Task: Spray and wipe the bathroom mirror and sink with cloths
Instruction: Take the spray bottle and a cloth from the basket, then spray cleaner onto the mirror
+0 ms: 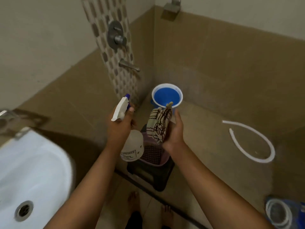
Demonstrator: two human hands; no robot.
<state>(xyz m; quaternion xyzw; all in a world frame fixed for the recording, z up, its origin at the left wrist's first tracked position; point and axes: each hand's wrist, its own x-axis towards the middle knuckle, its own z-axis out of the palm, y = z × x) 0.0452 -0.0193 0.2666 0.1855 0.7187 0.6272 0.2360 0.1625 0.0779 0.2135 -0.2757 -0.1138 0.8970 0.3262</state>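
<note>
White porcelain fills the lower left of the frame: the sink (31, 171), with its round metal drain (23, 210) near the bottom edge. Two bare feet (134, 201) show at bottom centre on the floor. Both forearms reach up toward mid-frame. The left hand (118, 128) grips a spray bottle (132, 146) by its neck, fingers curled round it under the white trigger head with the blue nozzle pointing up-left. The right hand (174, 131) holds a bunched striped cloth (159, 124), thumb and fingers wrapped round it. Below the hands a small mesh basket (153, 154) sits on a dark stool (148, 174). Right of centre a white hose (257, 142) curls on the brown floor. Beyond, a blue bucket (166, 96) stands in the tiled corner, a tap spout (128, 65) and mixer dial (116, 35) on the wall above.
</note>
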